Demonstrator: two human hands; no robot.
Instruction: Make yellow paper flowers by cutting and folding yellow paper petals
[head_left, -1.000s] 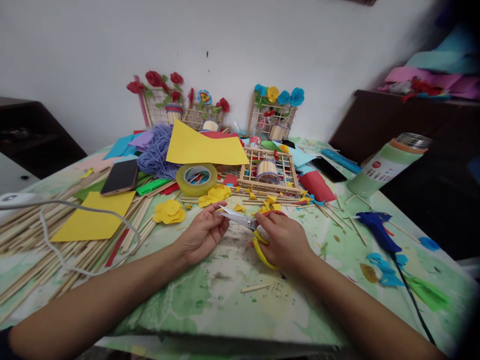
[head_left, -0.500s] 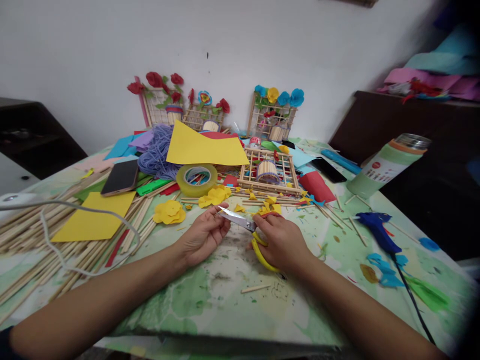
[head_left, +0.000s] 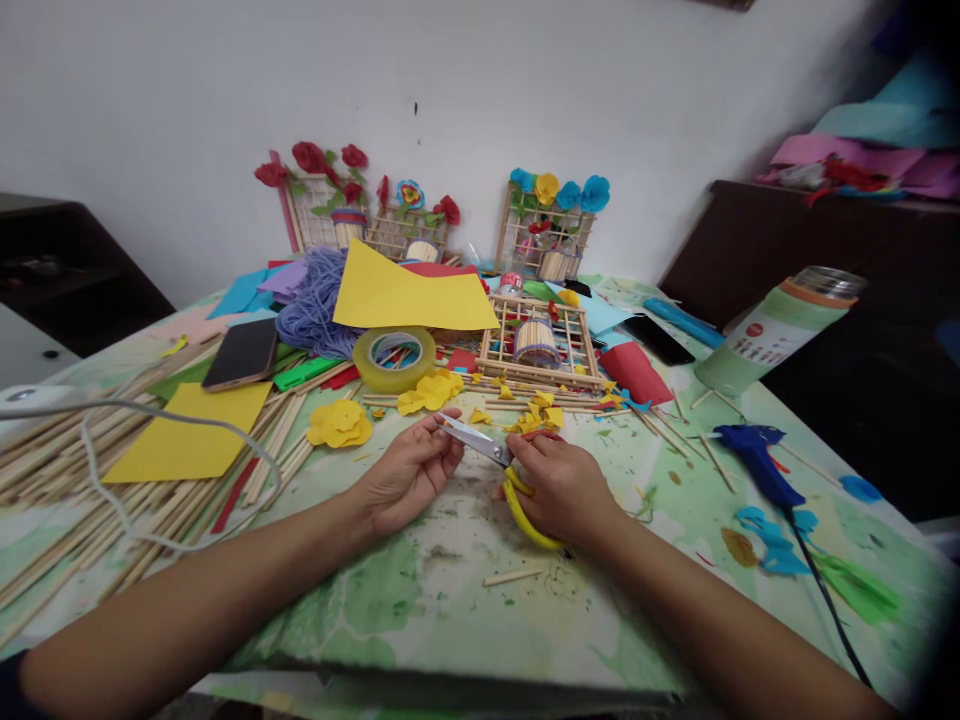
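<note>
My right hand (head_left: 559, 485) grips yellow-handled scissors (head_left: 501, 466) low over the table, blades closed and pointing left. My left hand (head_left: 409, 470) rests on the table with its fingertips pinched at the blade tips; something small may sit between the fingers, but I cannot make it out. Yellow paper flowers (head_left: 339, 423) and small yellow scraps (head_left: 534, 415) lie just beyond both hands.
A tape roll (head_left: 393, 358), a yellow sheet (head_left: 186, 432), a phone (head_left: 241, 353), bundled wooden sticks (head_left: 67, 455) and a white cable (head_left: 150, 420) lie at left. A wooden stick frame (head_left: 536, 345) sits behind. A blue glue gun (head_left: 754, 455) and a green bottle (head_left: 776, 325) are at right.
The scissor blades were apart around a white scrap one second ago; now they are closed. Both hands shifted slightly toward me.
</note>
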